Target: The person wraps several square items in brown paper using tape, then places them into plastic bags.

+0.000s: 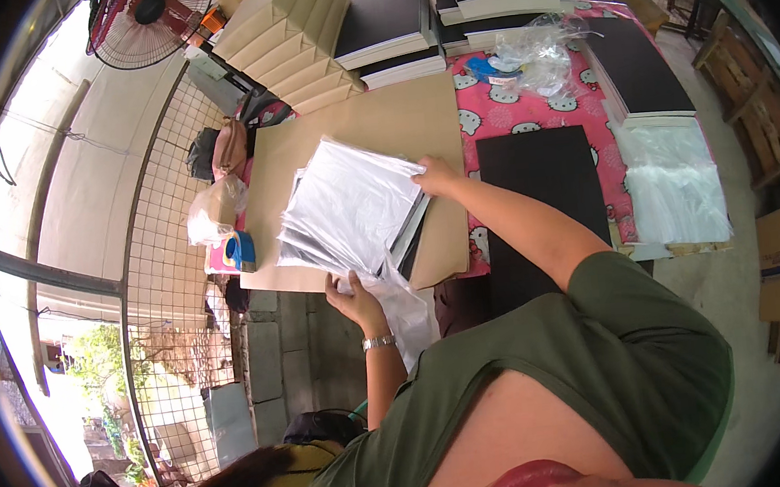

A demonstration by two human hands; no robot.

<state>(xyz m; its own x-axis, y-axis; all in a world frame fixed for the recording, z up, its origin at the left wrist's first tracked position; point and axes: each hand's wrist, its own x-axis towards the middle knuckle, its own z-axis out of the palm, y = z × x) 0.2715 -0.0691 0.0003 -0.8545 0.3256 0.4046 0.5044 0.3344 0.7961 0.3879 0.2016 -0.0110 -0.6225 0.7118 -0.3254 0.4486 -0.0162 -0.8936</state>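
A stack of flat sheets covered in shiny clear plastic [350, 196] lies at an angle on a large sheet of brown paper [435, 116], with dark layers showing along its right edge. My right hand [437, 177] is closed on the stack's right corner. At the near edge, my left hand [355, 303] has its fingers apart, their tips against the plastic; a silver watch is on that wrist. Loose plastic [405, 320] hangs over the table's near edge beside my left hand. To the right lies a black board [537, 195], partly behind my right forearm.
Brown paper-wrapped bundles [287, 45] and black-topped stacks [382, 20] stand at the back. Crumpled plastic with blue tape [536, 58] sits on the pink patterned cover. A black stack [637, 64] and clear plastic sleeves [674, 184] are at right. A tape dispenser [239, 252] stands left.
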